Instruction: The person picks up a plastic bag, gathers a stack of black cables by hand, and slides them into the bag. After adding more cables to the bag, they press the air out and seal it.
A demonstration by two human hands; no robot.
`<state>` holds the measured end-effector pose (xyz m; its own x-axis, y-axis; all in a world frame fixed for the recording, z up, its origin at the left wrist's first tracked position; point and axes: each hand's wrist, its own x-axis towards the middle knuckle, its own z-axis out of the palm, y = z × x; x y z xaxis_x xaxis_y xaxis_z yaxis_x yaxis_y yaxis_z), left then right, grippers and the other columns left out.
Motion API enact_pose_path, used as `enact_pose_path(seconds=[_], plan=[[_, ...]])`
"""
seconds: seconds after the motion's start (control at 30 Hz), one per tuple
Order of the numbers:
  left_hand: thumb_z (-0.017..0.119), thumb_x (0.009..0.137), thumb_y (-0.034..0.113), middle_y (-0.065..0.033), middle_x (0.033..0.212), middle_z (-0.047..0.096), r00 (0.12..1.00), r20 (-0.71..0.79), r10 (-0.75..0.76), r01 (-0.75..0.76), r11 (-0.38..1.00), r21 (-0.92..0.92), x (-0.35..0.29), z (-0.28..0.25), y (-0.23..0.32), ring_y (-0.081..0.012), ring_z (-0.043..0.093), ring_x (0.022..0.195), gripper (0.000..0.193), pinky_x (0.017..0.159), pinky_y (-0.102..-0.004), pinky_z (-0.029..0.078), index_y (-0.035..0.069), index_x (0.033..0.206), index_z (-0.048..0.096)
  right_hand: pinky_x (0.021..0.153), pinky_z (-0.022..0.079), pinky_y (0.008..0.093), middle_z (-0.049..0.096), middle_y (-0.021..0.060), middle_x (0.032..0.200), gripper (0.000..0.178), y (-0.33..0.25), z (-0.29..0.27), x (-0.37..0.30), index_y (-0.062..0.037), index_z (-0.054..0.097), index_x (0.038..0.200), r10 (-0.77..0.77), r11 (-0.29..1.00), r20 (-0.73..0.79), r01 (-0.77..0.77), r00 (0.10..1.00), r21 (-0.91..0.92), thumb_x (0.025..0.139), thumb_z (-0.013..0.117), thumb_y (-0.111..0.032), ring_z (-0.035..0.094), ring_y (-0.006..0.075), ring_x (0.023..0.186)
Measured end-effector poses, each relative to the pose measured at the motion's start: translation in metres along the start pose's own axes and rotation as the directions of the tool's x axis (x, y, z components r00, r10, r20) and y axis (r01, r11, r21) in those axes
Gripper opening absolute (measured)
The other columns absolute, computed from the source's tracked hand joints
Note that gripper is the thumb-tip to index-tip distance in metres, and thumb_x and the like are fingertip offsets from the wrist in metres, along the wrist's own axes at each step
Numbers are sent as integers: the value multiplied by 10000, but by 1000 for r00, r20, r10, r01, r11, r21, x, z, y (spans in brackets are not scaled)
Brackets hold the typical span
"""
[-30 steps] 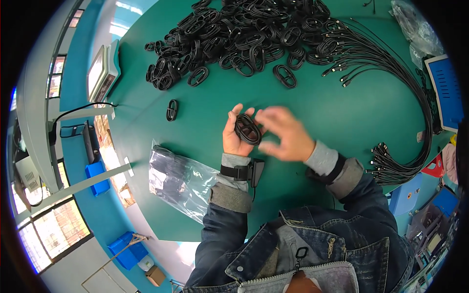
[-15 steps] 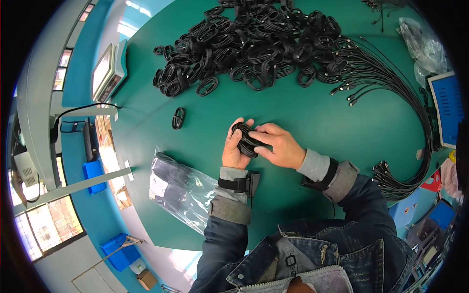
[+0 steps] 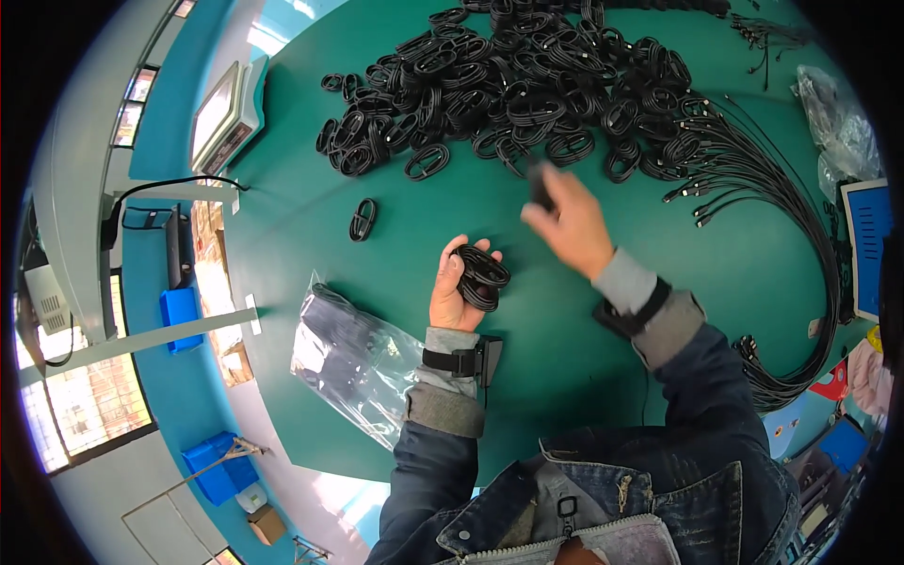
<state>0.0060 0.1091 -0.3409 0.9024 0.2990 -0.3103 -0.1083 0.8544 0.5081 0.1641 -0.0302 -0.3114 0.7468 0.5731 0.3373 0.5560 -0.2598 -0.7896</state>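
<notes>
In my left hand is a small stack of coiled black cables, with the thumb pressed over it and the fingers behind. My right hand is raised over the table between that stack and the large pile of coiled black cables. Between its thumb and fingers is a dark, motion-smeared shape that looks like one coiled black cable. A single coiled black cable lies apart on the green table, to the left of my hands.
A clear plastic bag with dark contents lies left of my left forearm. Long uncoiled black cables curve down the right side. A crumpled clear bag and a blue-screened device are far right. A white device stands at the left edge.
My right hand has moved away from the stack in my left hand, up toward the pile, with a dark coil in it. My left hand still holds its stack. The view has shifted slightly.
</notes>
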Motion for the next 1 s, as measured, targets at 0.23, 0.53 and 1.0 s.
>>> enact_pose_path(seconds=[0.23,0.53,1.0], plan=[[676,770,166,-168,1118,554,982,153,-108,80,980,180,-6,-7,6,-255,579,992,473,896,-389,476,8,1162,463,643,463,379,560,142,817,520,-64,-41,16,-34,447,1212,-200,961,860,-77,470,266,776,638,-241,562,330,749],[669,773,198,-171,1109,549,982,189,-28,38,998,-53,-11,0,-4,-294,580,994,501,896,-408,480,5,1177,444,672,457,408,598,157,903,350,20,26,54,-58,536,1086,-76,849,43,87,996,-521,795,622,-231,570,321,778],[591,841,94,-105,991,601,842,-391,371,-46,772,634,-2,47,-48,-184,570,818,227,758,-311,477,-12,1040,561,930,359,424,499,164,1146,788,-8,7,-74,-28,404,1260,21,1000,252,-21,967,-3,632,749,-356,437,347,1084]])
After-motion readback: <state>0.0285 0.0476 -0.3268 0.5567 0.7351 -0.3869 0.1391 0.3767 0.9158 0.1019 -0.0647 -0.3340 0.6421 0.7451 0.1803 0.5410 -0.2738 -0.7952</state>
